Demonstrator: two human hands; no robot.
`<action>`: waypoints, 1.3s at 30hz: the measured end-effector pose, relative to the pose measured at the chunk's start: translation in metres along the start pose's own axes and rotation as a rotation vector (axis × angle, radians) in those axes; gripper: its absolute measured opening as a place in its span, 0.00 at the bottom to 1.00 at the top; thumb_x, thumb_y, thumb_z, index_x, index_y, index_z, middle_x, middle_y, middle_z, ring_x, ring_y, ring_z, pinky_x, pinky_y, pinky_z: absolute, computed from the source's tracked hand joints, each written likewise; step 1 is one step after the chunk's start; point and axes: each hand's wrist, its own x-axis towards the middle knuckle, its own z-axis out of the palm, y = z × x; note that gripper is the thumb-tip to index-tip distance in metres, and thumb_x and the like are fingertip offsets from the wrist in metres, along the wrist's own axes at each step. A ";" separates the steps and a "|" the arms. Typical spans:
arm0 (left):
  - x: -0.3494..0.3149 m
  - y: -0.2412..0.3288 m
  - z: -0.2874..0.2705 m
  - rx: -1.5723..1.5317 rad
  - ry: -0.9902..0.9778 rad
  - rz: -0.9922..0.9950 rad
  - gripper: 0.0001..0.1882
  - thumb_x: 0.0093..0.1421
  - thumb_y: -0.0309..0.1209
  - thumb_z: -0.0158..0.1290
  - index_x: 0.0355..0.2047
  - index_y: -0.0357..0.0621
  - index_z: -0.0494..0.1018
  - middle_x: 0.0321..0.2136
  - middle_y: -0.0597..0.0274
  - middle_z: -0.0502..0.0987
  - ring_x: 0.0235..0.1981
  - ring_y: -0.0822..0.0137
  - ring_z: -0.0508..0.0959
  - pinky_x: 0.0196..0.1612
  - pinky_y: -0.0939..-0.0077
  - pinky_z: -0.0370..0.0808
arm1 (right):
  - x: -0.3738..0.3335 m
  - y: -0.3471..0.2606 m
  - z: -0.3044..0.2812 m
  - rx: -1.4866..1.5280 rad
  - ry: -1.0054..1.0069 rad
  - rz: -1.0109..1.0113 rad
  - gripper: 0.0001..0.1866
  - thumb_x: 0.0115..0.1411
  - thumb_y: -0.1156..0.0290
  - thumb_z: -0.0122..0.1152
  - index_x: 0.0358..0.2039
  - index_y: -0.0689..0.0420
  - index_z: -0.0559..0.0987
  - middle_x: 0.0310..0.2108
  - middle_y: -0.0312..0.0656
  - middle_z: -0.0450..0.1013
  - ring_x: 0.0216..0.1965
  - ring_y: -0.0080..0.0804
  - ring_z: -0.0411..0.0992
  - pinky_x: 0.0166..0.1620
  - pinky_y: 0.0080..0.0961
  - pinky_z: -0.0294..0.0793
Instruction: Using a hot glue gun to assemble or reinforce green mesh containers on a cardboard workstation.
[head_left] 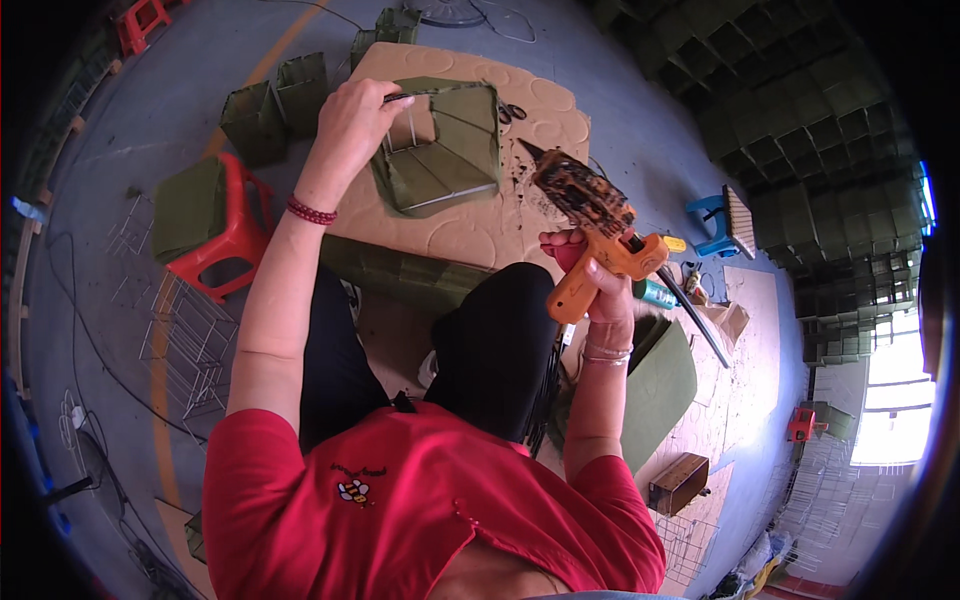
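Note:
My left hand (pixel 355 120) reaches over the cardboard-topped work surface (pixel 470 235). Its fingers pinch the upper left edge of a green fabric piece (pixel 455 160), which has thin wire ribs and an opening showing cardboard. In my right hand (pixel 608 300) is an orange glue gun (pixel 607 252), its front half crusted with dark, burnt-looking residue. The nozzle points up and left toward the fabric piece, apart from it. Black-handled scissors (pixel 512 113) lie just right of the fabric.
A red stool (pixel 225 235) with green fabric on it stands left, near wire frames (pixel 188 345) and green boxes (pixel 255 120). To the right are a blue stool (pixel 712 222), green sheets (pixel 650 390) and a wooden box (pixel 680 483). Green boxes (pixel 800 210) are stacked far right.

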 end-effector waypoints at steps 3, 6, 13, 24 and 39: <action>-0.016 -0.009 0.003 -0.119 0.105 -0.050 0.13 0.56 0.32 0.58 0.41 0.41 0.79 0.31 0.42 0.78 0.33 0.48 0.80 0.36 0.65 0.75 | -0.003 0.000 0.034 -0.115 0.034 0.168 0.25 0.52 0.68 0.66 0.47 0.66 0.71 0.43 0.53 0.73 0.51 0.53 0.71 0.58 0.49 0.67; -0.030 -0.022 0.002 -0.159 0.228 -0.003 0.14 0.56 0.31 0.58 0.43 0.41 0.79 0.27 0.41 0.77 0.28 0.48 0.79 0.33 0.67 0.74 | -0.010 0.023 0.058 -0.042 0.075 0.316 0.22 0.55 0.71 0.64 0.48 0.66 0.70 0.42 0.50 0.72 0.50 0.51 0.72 0.59 0.49 0.67; -0.034 -0.020 -0.001 -0.108 0.198 -0.079 0.13 0.60 0.32 0.56 0.43 0.40 0.79 0.17 0.44 0.70 0.16 0.65 0.67 0.28 0.69 0.70 | -0.033 0.071 0.092 0.142 0.106 0.411 0.18 0.59 0.73 0.64 0.48 0.64 0.73 0.41 0.45 0.75 0.48 0.35 0.73 0.56 0.33 0.70; -0.054 -0.017 -0.005 -0.138 0.208 -0.238 0.13 0.62 0.34 0.56 0.43 0.42 0.80 0.14 0.68 0.61 0.18 0.78 0.56 0.21 0.77 0.57 | -0.038 0.094 0.093 0.108 0.088 0.547 0.18 0.59 0.73 0.63 0.49 0.64 0.72 0.41 0.43 0.74 0.48 0.37 0.73 0.56 0.37 0.70; -0.053 -0.032 -0.005 -0.104 0.293 -0.191 0.13 0.63 0.35 0.56 0.43 0.42 0.80 0.13 0.66 0.59 0.18 0.76 0.57 0.22 0.76 0.60 | -0.047 0.100 0.101 -0.102 -0.001 0.618 0.12 0.63 0.72 0.59 0.45 0.61 0.73 0.41 0.37 0.71 0.47 0.26 0.68 0.53 0.27 0.67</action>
